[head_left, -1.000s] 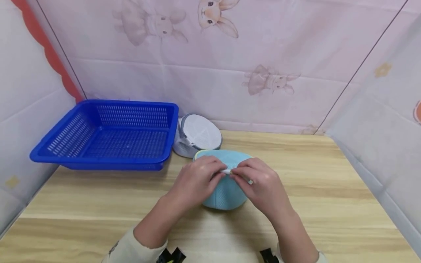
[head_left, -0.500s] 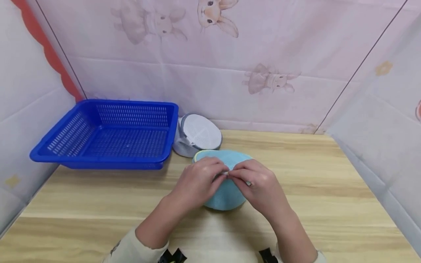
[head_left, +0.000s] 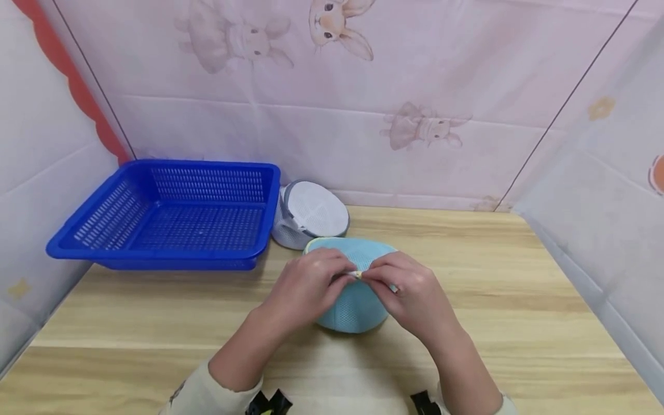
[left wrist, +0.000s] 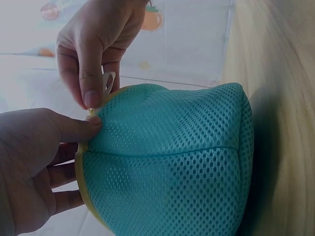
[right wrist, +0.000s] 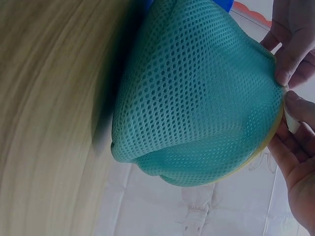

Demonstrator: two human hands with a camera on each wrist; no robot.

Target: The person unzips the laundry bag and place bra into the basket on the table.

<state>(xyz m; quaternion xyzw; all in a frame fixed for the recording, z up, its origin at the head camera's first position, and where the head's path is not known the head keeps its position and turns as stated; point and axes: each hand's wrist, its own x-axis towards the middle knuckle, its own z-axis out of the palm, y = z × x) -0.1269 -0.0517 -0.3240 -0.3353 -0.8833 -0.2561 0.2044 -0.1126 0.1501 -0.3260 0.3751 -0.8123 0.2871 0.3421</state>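
A turquoise mesh laundry bag [head_left: 358,314] with yellow trim stands on the wooden table, its rim uppermost. My left hand [head_left: 311,282] pinches the yellow-trimmed rim between thumb and fingers, plain in the left wrist view. Right beside it, my right hand [head_left: 415,288] pinches the zipper at the same rim, and a white zipper pull [left wrist: 109,81] sticks out between its fingers. The right wrist view has that pull [right wrist: 291,120] under the right thumb. Fingers cover much of the zipper, so how far it is drawn cannot be seen.
Behind the turquoise bag sits a white mesh laundry bag [head_left: 317,208] with grey trim. A blue plastic basket [head_left: 176,262] stands on the left, close beside it. Rabbit-printed cloth [head_left: 467,69] walls the back of the table [head_left: 519,323].
The right hand has shifted slightly left and down along the rim. Both hands' fingertips came together, then parted a little; a bit of yellow now shows between them where white showed before.
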